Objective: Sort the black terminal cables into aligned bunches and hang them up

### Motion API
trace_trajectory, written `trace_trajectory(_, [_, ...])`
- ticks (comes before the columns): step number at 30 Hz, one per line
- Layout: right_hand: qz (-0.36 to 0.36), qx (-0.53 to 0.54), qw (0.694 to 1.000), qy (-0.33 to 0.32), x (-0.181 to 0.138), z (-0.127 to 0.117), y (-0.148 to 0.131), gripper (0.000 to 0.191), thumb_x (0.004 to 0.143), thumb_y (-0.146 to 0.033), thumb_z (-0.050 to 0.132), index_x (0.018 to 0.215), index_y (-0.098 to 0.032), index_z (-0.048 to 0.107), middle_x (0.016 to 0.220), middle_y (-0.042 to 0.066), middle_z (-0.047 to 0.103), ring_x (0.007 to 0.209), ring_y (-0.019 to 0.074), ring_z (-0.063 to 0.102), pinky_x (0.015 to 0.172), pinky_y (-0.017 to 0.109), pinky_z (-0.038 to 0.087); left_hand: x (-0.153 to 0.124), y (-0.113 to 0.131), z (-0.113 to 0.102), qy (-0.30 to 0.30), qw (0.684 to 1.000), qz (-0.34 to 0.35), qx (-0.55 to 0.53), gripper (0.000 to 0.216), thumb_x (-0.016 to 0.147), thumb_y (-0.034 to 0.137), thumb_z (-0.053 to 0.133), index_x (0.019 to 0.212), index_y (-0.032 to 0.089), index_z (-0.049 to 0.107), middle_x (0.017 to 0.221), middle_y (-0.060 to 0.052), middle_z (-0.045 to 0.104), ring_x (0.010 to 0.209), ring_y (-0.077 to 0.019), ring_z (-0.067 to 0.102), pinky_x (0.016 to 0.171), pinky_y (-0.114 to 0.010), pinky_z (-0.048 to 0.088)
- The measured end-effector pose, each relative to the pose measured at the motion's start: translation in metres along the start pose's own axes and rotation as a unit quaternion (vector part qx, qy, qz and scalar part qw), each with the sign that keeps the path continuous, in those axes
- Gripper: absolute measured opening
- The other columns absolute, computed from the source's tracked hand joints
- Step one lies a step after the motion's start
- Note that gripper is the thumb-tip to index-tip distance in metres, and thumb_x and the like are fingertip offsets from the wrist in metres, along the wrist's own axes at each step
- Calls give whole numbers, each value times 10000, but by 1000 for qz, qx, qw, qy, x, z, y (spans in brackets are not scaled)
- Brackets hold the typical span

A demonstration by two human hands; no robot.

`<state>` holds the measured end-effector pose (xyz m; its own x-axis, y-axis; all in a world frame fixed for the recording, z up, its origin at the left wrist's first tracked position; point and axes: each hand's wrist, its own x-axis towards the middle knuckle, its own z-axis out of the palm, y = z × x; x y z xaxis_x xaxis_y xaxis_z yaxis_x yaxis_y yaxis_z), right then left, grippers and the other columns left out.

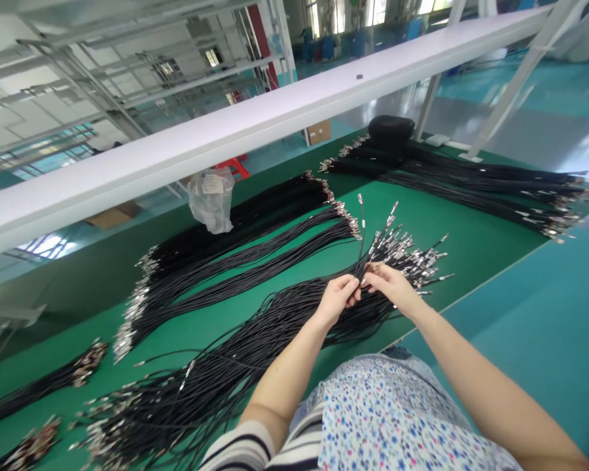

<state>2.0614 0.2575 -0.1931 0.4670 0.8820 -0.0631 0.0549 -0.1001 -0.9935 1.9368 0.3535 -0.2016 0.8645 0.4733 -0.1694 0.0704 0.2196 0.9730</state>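
Note:
A large loose bundle of thin black cables (pixel 275 333) lies across the green table top (pixel 255 301) in front of me, with silvery metal ends (pixel 407 252) fanned out at its right. Over the bundle near those ends, my left hand (pixel 339 297) is closed with thumb and fingers pinched on a black cable. Close beside it, my right hand (pixel 389 282) is also closed, its fingertips on the cables. A few cables with metal tips, one a single cable (pixel 362 226), stick up beyond my fingers. Exactly how many strands each hand grips is hidden.
Sorted cable rows (pixel 245 232) lie behind, under a clear plastic bag (pixel 211 199). More cables (pixel 471 180) and a black coil (pixel 391 129) lie at far right, and smaller bundles (pixel 44 386) at left. A white shelf (pixel 275 114) spans above the table.

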Motion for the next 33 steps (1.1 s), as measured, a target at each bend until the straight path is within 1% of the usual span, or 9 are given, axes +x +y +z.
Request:
trace_trajectory(3, [-11,-49,997,57,6,8,-10,364,763,-488,492,700,-133,544,608,27,582,560,121,541,544,233,445,2,-2,4,13,1000,4,13,328,726,429,551,732,101,554,623,-35,562,451,-51,439,425,-176,298])
trace_trajectory(5, [-17,-84,992,89,5,8,-8,393,795,-492,436,645,-141,530,588,33,579,546,126,534,550,239,436,4,-3,4,11,1000,-2,-1,324,718,413,565,758,92,579,673,-63,594,501,-77,491,462,-191,343])
trace_trajectory(10, [-40,-179,972,147,-6,2,-3,399,827,-472,401,744,-152,624,700,56,637,678,166,588,669,261,429,10,4,-1,14,1000,16,5,293,661,371,636,758,95,631,743,-59,616,660,-112,534,612,-221,402])
trace_trajectory(15, [-26,-94,978,183,-10,-1,-7,372,828,-442,407,869,-157,644,826,55,656,761,163,611,748,259,436,14,18,-8,-11,1000,-26,2,290,682,383,611,767,107,597,788,-67,610,675,-119,541,559,-207,395])
trace_trajectory(18, [-27,-85,985,147,-11,-2,-11,363,826,-429,408,847,-145,633,731,48,647,681,153,609,690,256,444,17,23,-10,26,999,15,25,260,702,365,592,726,107,561,730,-51,584,610,-85,505,526,-187,375])
trace_trajectory(21, [-37,-89,994,59,-13,2,-11,348,828,-421,409,805,-139,611,536,15,590,575,143,592,630,252,445,24,28,-8,77,995,61,32,251,700,360,591,710,115,541,603,-1,494,486,-46,405,453,-177,321])
trace_trajectory(23, [-43,-73,996,18,-15,8,-8,335,830,-416,410,787,-139,594,499,5,574,549,137,590,617,246,450,28,32,-4,73,995,60,22,259,695,372,596,715,120,537,561,17,443,447,-38,361,419,-178,285])
trace_trajectory(27, [-36,-39,999,-2,-17,21,-2,320,837,-406,398,755,-142,557,536,6,588,494,124,578,552,236,451,31,35,11,63,996,56,9,266,702,380,589,692,119,539,514,28,407,446,-39,351,423,-177,277])
trace_trajectory(33, [-47,-46,998,-19,-12,24,8,353,842,-414,388,641,-152,512,540,11,576,470,116,560,536,236,451,24,31,19,18,1000,0,10,327,704,426,572,739,101,564,663,-29,550,470,-59,443,425,-191,320])
